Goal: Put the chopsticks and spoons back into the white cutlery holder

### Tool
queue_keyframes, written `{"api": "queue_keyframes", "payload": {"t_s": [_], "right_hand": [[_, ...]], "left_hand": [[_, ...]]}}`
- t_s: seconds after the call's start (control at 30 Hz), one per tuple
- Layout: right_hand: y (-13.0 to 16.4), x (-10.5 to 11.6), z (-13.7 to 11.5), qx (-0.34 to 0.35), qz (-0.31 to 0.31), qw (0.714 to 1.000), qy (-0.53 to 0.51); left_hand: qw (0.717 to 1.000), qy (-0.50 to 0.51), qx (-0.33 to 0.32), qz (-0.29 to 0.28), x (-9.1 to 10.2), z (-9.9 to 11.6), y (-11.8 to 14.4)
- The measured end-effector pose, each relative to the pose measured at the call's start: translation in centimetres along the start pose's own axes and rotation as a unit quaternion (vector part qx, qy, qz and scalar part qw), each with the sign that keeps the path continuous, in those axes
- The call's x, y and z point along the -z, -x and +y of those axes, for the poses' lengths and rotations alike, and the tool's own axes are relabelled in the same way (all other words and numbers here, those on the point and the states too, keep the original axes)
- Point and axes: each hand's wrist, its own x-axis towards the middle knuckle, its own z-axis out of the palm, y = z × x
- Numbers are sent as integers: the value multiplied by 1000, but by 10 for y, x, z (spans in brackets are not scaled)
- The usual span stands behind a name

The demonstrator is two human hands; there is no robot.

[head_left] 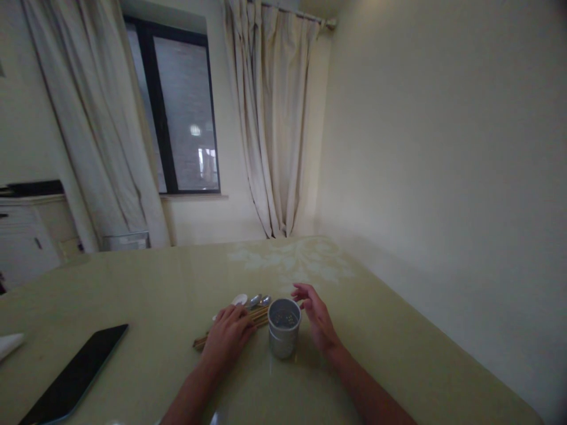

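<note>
A grey cylindrical holder stands upright on the table, its open top showing small holes in the bottom. To its left lies a bundle of wooden chopsticks. My left hand is over the chopsticks with its fingers bent around them, hiding their middle part. Just behind them are two metal spoons and a white spoon, partly covered by my fingers. On the holder's right side is my right hand, fingers apart and loosely curved near the rim, with nothing in it.
A black tablet-like slab lies at the table's left, with a white object at the edge of view. The glossy green table meets a bare wall on the right. Curtains and a window hang behind.
</note>
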Motion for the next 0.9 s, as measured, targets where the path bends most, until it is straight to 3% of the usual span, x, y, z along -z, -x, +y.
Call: {"api": "queue_keyframes", "payload": {"t_s": [0.17, 0.3, 0.47, 0.57, 0.67, 0.73, 0.8, 0.9], "right_hand": [[-5, 1, -8, -6, 62, 998, 17], [-4, -3, -22, 20, 108, 993, 32], [-8, -6, -39, 42, 140, 986, 75], [-24, -10, -55, 47, 101, 988, 111], [-49, -17, -75, 29, 17, 995, 95], [-66, -21, -91, 10, -13, 1000, 26], [-78, -23, -106, 9, -14, 999, -49], [-84, -17, -127, 37, 2, 996, -85]], "left_hand": [[999, 5, 40, 9, -1, 3, -2], [987, 113, 99, 61, 0, 2, -4], [940, 249, 203, 116, 11, -1, -9], [893, 336, 248, 166, 33, 8, -23], [863, 418, 204, 199, 67, 31, -45], [859, 456, 144, 185, 89, 48, -60], [855, 482, 97, 164, 104, 60, -71], [842, 507, 79, 165, 116, 66, -81]]}}
